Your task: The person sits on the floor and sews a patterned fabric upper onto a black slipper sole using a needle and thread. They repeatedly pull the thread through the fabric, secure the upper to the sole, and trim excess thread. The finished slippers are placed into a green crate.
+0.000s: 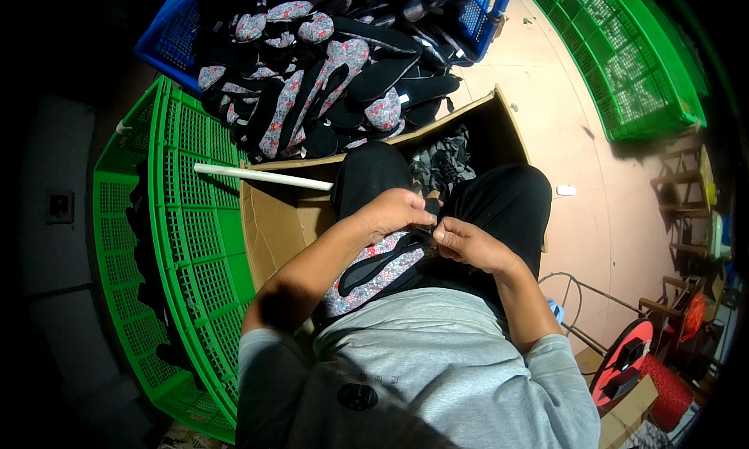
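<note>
There is one left hand (392, 212), one right hand (474, 246), one floral shoe (396, 269) in the lap, one blue crate (173, 45), one cardboard box (261, 224), one white rod (261, 177); the heaped shoes (343, 59) overlap too much to count.

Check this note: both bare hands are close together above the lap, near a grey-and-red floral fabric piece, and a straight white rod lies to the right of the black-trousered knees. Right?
Not quite: the head view shows the straight white rod to the left of the black-trousered knees. The left hand and right hand are close together, near the floral fabric piece.
</note>
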`<control>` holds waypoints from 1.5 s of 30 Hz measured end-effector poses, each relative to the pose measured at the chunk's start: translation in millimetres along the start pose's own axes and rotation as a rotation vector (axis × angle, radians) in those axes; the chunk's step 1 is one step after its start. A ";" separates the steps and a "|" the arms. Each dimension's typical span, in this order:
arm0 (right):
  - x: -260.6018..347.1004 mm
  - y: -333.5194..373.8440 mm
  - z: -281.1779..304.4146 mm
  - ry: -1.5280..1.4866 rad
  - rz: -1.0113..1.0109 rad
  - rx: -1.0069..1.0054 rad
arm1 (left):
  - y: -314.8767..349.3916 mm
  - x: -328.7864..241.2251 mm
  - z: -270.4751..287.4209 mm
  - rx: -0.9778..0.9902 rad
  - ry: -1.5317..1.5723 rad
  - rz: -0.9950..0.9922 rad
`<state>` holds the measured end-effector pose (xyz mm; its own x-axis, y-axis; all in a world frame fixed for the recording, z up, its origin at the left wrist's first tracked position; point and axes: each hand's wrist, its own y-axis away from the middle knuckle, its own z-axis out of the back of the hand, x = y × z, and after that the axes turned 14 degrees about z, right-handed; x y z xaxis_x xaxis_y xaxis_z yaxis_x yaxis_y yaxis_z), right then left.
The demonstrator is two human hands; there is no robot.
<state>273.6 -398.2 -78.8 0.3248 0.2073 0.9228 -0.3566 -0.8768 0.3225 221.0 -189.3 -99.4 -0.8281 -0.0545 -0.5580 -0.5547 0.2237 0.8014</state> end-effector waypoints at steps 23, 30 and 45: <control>-21.1 -2.0 -1.7 -0.142 0.013 -0.070 | -3.7 0.0 -1.9 -0.057 0.005 -0.005; -27.5 3.7 2.5 -0.220 -0.038 -0.163 | 1.9 -5.8 -7.5 -0.103 0.212 -0.085; -38.2 15.5 4.5 -0.413 0.143 -0.117 | 24.2 16.4 8.2 -0.154 -0.073 -0.603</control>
<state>259.6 -421.7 -110.0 0.5786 -0.1239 0.8062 -0.5123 -0.8243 0.2411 194.7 -176.9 -91.0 -0.3613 -0.0600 -0.9305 -0.9324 0.0314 0.3600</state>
